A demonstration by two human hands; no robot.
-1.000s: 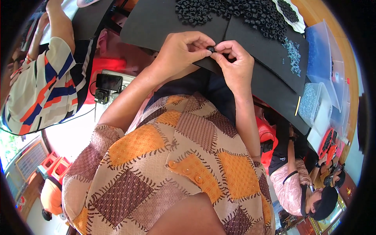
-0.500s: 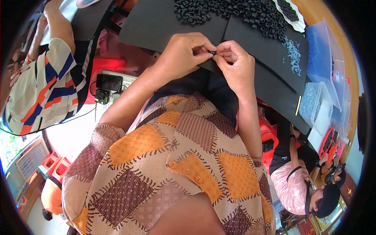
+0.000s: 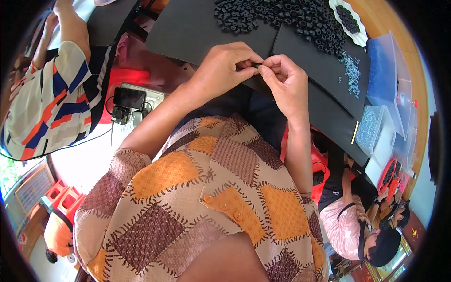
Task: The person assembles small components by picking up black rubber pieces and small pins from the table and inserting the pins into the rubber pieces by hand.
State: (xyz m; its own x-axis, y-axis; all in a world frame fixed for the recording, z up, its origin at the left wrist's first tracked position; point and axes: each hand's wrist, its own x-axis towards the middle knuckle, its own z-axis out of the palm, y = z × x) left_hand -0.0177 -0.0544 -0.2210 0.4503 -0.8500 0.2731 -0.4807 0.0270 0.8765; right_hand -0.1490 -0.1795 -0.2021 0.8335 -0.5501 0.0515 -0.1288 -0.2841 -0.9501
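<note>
Keep your left hand (image 3: 224, 70) and right hand (image 3: 286, 83) pinched shut on the small black piece (image 3: 256, 65), steady over the near edge of the black mat (image 3: 197, 28).

The small black ring-shaped part (image 3: 256, 65) pinched between both hands looked like matt rubber or plastic. The heap of black ring-shaped parts (image 3: 291, 19) appeared equally dull. The black sheet covering the bench (image 3: 197, 33) was matt and smooth. The clear rectangular plastic tub (image 3: 373, 124) was glossy, translucent.
</note>
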